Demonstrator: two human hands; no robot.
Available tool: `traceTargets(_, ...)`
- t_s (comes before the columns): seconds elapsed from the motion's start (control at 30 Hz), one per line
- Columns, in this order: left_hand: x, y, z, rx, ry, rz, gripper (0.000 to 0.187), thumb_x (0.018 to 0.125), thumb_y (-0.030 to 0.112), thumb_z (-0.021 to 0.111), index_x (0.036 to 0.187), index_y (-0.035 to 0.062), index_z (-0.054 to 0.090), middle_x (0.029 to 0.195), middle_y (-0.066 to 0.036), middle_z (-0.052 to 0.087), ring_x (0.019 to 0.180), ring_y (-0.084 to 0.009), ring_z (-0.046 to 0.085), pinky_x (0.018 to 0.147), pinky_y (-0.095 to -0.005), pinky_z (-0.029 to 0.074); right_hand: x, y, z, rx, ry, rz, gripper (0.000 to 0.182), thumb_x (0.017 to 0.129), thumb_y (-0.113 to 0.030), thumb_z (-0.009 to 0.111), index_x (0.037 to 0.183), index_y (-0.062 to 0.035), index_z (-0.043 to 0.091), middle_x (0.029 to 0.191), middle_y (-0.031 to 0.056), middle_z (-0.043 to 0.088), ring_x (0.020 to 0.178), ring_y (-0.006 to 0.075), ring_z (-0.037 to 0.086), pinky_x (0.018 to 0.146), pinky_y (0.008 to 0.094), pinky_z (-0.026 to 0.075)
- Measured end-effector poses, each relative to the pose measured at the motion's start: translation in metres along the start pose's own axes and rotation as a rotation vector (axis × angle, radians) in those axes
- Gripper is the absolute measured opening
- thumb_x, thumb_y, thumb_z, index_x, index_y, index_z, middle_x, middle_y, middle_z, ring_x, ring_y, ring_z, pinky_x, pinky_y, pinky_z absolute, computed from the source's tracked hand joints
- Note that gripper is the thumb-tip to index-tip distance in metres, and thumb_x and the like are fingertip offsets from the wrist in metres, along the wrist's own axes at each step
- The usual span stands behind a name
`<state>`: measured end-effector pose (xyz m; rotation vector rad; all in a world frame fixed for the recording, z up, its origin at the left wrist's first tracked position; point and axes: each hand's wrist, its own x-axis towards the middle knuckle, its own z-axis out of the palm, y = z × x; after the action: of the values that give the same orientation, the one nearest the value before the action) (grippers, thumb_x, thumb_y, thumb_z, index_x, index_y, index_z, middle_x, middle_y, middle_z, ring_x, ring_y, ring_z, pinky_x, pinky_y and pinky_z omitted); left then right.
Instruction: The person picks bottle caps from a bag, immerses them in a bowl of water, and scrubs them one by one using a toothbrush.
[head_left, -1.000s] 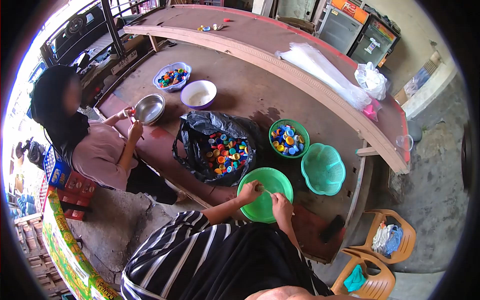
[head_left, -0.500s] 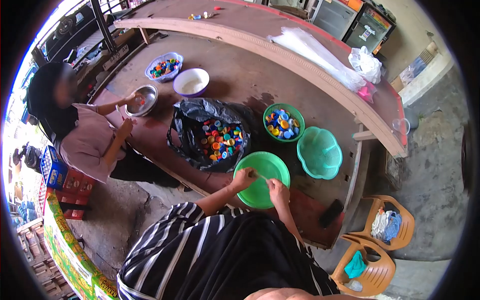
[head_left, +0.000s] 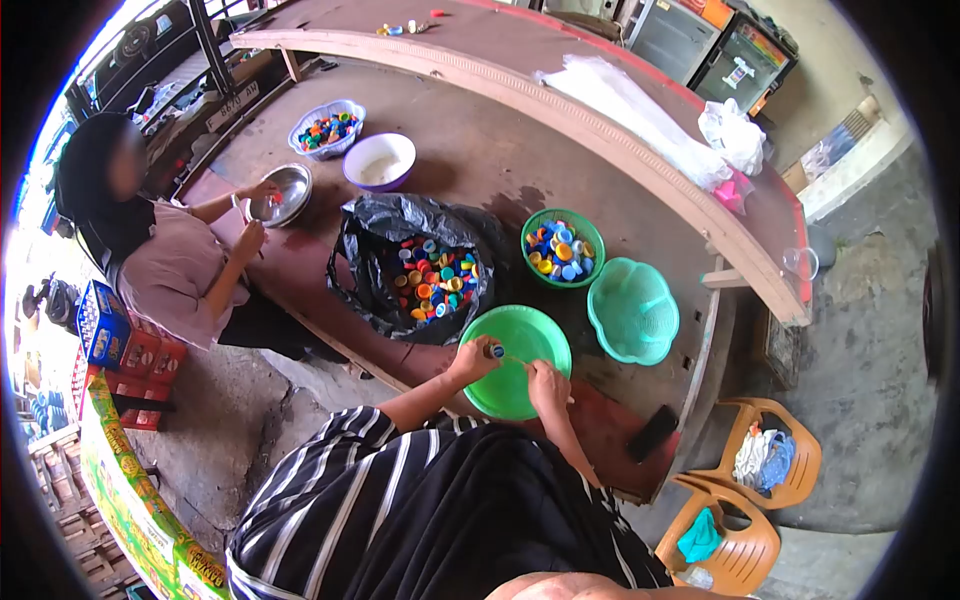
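Observation:
Over the green basin (head_left: 545, 335), my left hand (head_left: 474, 364) pinches a bottle cap (head_left: 496, 351), its bluish face showing. My right hand (head_left: 548, 386) is closed round a thin stick-like tool (head_left: 515, 359) whose tip points toward the cap; its exact kind is too small to tell. Left of the basin stands an open black plastic bag (head_left: 350, 235) full of colourful bottle caps (head_left: 432, 280). Beyond the basin, a dark green basket (head_left: 597, 233) holds more caps, mainly blue and yellow. Beside it sits a turquoise flower-shaped basket (head_left: 632, 310).
At left, a co-worker (head_left: 180, 255) works over a metal bowl (head_left: 300, 205). A white-purple bowl (head_left: 381, 160) and a pale basket of caps (head_left: 308, 150) stand behind. A phone-like black object (head_left: 653, 433) lies at the table's right edge, near orange chairs (head_left: 735, 548).
My hands have moved slightly apart, and the cap in my left hand now shows its face. The tool's tip sits a little away from it. The whole view has shifted slightly.

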<state>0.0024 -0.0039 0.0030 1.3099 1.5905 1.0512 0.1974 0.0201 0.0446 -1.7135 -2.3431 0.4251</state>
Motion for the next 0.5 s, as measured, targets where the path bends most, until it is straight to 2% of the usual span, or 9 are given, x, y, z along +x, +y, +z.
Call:
traceTargets(0.07, 0.002, 0.006, -0.004, 0.018, -0.004, -0.027, 0.042, 0.068, 0.014, 0.079, 0.105, -0.0003, 0.065, 0.077, -0.008, 0.065, 0.069, -0.0123, 0.06, 0.063, -0.0286, 0.049, -0.001, -0.015, -0.02, 0.146, 0.053, -0.021, 0.019, 0.091, -0.028, 0.06, 0.089, -0.0094, 0.065, 0.089, 0.0102, 0.066, 0.079, 0.0346, 0.064, 0.066, 0.0451, 0.049)
traceTargets(0.13, 0.005, 0.002, -0.002, 0.044, 0.005, 0.005, 0.04, 0.068, 0.015, 0.078, 0.103, 0.0003, 0.065, 0.081, -0.013, 0.067, 0.074, -0.0207, 0.066, 0.066, -0.0326, 0.052, -0.007, -0.026, -0.037, 0.325, 0.068, -0.072, 0.02, 0.09, -0.029, 0.061, 0.089, -0.009, 0.065, 0.09, 0.0102, 0.067, 0.079, 0.0344, 0.064, 0.066, 0.0445, 0.049)
traceTargets(0.2, 0.003, 0.004, 0.0, 0.088, 0.003, 0.046, 0.038, 0.07, 0.019, 0.077, 0.102, 0.0005, 0.066, 0.087, -0.016, 0.07, 0.079, -0.0272, 0.069, 0.07, -0.0358, 0.054, -0.009, -0.016, -0.025, 0.338, 0.013, -0.04, 0.021, 0.09, -0.03, 0.062, 0.09, -0.0089, 0.065, 0.09, 0.0102, 0.066, 0.079, 0.0341, 0.064, 0.066, 0.0442, 0.049)
traceTargets(0.3, 0.001, 0.002, 0.005, 0.122, -0.015, 0.079, 0.038, 0.072, 0.021, 0.076, 0.103, 0.0012, 0.067, 0.086, -0.017, 0.069, 0.079, -0.0277, 0.069, 0.071, -0.0356, 0.055, -0.004, -0.004, -0.021, 0.293, 0.018, 0.03, 0.02, 0.091, -0.028, 0.061, 0.092, -0.0093, 0.065, 0.09, 0.0097, 0.066, 0.078, 0.0334, 0.065, 0.065, 0.0441, 0.049)
traceTargets(0.33, 0.002, 0.001, 0.005, 0.074, -0.067, 0.027, 0.039, 0.073, 0.024, 0.076, 0.104, 0.0022, 0.067, 0.088, -0.018, 0.069, 0.08, -0.028, 0.069, 0.072, -0.0361, 0.055, -0.003, -0.006, -0.022, 0.265, 0.044, 0.044, 0.019, 0.091, -0.028, 0.061, 0.092, -0.0093, 0.065, 0.09, 0.0098, 0.066, 0.078, 0.0336, 0.065, 0.066, 0.0442, 0.049)
traceTargets(0.37, 0.005, 0.0, 0.006, 0.11, -0.031, 0.051, 0.039, 0.074, 0.025, 0.076, 0.104, 0.0024, 0.067, 0.088, -0.018, 0.069, 0.079, -0.0276, 0.069, 0.072, -0.0362, 0.055, -0.001, -0.008, -0.023, 0.238, 0.074, 0.059, 0.019, 0.091, -0.028, 0.06, 0.092, -0.0094, 0.065, 0.09, 0.0099, 0.066, 0.078, 0.0337, 0.065, 0.066, 0.0442, 0.049)
traceTargets(0.4, 0.004, -0.001, 0.008, 0.144, 0.003, 0.069, 0.039, 0.074, 0.026, 0.076, 0.104, 0.0027, 0.067, 0.088, -0.018, 0.069, 0.079, -0.0272, 0.069, 0.071, -0.0363, 0.055, 0.001, -0.003, -0.013, 0.241, 0.128, -0.031, 0.018, 0.09, -0.027, 0.06, 0.093, -0.0097, 0.065, 0.09, 0.0097, 0.066, 0.078, 0.0343, 0.065, 0.066, 0.0446, 0.049)
traceTargets(0.43, 0.002, -0.002, 0.008, 0.18, 0.045, 0.083, 0.039, 0.074, 0.027, 0.076, 0.104, 0.0029, 0.067, 0.087, -0.018, 0.069, 0.078, -0.0268, 0.069, 0.071, -0.0364, 0.054, 0.001, 0.0, -0.01, 0.165, 0.051, -0.073, 0.017, 0.089, -0.026, 0.06, 0.093, -0.0098, 0.065, 0.093, 0.0097, 0.067, 0.081, 0.0343, 0.065, 0.068, 0.0452, 0.05)
traceTargets(0.5, 0.003, 0.003, 0.006, 0.068, -0.01, -0.054, 0.038, 0.079, 0.029, 0.073, 0.105, 0.0018, 0.067, 0.087, -0.018, 0.068, 0.077, -0.0252, 0.068, 0.071, -0.0359, 0.054, 0.001, 0.011, 0.006, -0.026, -0.226, 0.021, 0.014, 0.089, -0.022, 0.058, 0.09, -0.0096, 0.064, 0.09, 0.0108, 0.065, 0.081, 0.0351, 0.064, 0.067, 0.0473, 0.049)
